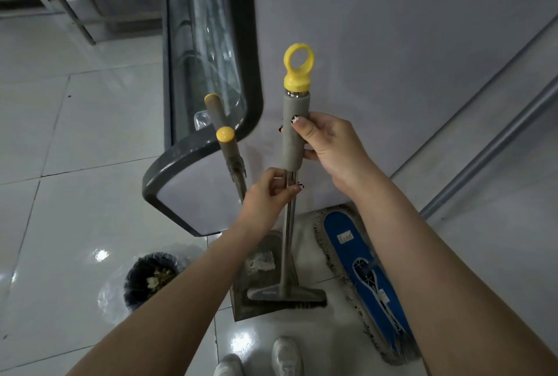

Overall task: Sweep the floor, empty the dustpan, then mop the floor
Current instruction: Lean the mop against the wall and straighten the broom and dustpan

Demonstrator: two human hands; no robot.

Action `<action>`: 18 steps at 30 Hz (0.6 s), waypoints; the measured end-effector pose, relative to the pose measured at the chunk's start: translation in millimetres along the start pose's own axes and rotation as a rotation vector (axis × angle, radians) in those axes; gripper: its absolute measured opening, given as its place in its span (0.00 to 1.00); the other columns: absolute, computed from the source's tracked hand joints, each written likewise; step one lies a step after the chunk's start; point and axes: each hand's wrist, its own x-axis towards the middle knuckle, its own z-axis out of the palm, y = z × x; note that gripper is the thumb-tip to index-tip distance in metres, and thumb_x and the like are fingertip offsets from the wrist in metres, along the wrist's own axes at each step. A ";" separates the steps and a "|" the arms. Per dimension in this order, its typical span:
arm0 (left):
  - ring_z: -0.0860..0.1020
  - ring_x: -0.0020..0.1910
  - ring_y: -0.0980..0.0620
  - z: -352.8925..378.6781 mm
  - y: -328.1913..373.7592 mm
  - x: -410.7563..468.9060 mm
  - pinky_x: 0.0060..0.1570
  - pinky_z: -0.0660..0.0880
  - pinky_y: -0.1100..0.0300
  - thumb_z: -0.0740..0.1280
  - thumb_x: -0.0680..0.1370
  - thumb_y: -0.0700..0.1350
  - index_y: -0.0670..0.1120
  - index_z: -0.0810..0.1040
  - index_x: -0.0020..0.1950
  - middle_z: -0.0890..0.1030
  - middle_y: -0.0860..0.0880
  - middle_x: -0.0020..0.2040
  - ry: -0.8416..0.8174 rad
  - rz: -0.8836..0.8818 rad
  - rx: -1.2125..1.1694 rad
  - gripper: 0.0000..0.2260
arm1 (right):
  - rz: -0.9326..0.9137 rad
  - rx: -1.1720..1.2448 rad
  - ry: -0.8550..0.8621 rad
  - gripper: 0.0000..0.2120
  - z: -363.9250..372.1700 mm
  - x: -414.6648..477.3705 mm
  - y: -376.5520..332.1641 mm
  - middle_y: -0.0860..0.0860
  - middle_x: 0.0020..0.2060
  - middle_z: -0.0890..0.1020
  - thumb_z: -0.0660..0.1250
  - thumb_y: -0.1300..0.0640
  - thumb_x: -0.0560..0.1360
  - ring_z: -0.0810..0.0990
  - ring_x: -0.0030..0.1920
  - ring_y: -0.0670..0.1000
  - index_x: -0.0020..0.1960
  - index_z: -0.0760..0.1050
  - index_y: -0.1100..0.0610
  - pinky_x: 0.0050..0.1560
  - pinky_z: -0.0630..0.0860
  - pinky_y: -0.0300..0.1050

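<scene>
A grey broom (290, 255) with a yellow ring cap stands upright, its brush head at the mouth of the grey dustpan (262, 291) on the floor. My right hand (326, 146) grips the broom's grey foam handle. My left hand (268, 197) is curled round the metal shaft just below the foam. The dustpan holds some pale debris, and its yellow-capped handle (225, 135) rises beside the broom. A blue flat mop (362, 273) with a grey fringe lies on the floor to the right.
A dark bin (151, 279) with scraps inside stands on the tiles at lower left. A glass-fronted counter with a dark frame (211, 104) rises right behind the tools. A metal rail (489, 149) runs along the right. My white shoes (271, 357) are at the bottom.
</scene>
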 end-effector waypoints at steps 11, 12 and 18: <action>0.74 0.47 0.63 -72.8 19.3 -41.2 0.42 0.72 0.78 0.70 0.74 0.40 0.51 0.70 0.53 0.75 0.60 0.45 -0.163 0.236 0.073 0.12 | -0.059 0.004 0.103 0.06 60.0 -41.0 -53.0 0.54 0.46 0.83 0.64 0.56 0.77 0.82 0.45 0.47 0.49 0.78 0.57 0.48 0.80 0.42; 0.75 0.46 0.63 -81.5 20.3 -43.6 0.42 0.72 0.79 0.70 0.74 0.40 0.51 0.71 0.52 0.75 0.60 0.44 -0.182 0.245 0.039 0.12 | -0.080 0.007 0.115 0.05 69.7 -46.6 -55.3 0.52 0.45 0.83 0.64 0.57 0.77 0.83 0.45 0.45 0.50 0.78 0.57 0.47 0.80 0.40; 0.78 0.45 0.56 -122.9 9.9 -53.8 0.50 0.76 0.65 0.74 0.70 0.39 0.48 0.74 0.47 0.78 0.56 0.41 -0.205 0.287 -0.060 0.12 | -0.085 0.000 0.188 0.13 126.2 -79.2 -43.9 0.48 0.41 0.85 0.68 0.48 0.65 0.84 0.46 0.43 0.49 0.79 0.50 0.52 0.80 0.38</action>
